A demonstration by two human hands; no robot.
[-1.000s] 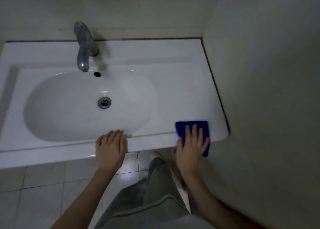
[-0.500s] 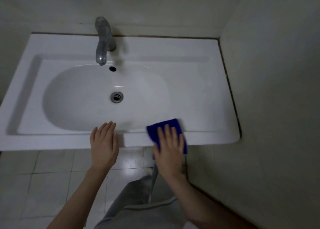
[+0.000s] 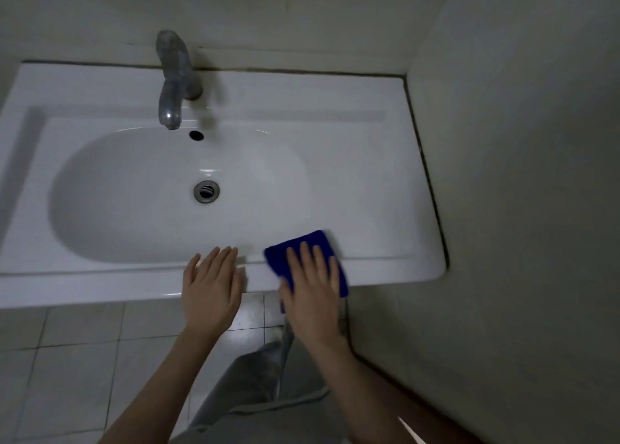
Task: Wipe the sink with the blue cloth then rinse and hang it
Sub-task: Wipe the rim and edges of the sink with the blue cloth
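One white sink (image 3: 385, 101), one tap (image 3: 172, 84), tiled floor (image 3: 73, 370). My right grip (image 3: 313, 296) presses one blue cloth (image 3: 312, 237) flat on the front edge; left grip (image 3: 211, 289) flat, empty.

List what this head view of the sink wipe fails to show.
All in the head view:
- Blue cloth: mostly covered by the right hand; its far edge is blurred by motion.
- Sink: left end cut off by the frame edge; part of the front rim hidden under the left hand.
- Tap: dim and soft, no handle can be told.
- Where the cloth will hang: nothing for it shows.
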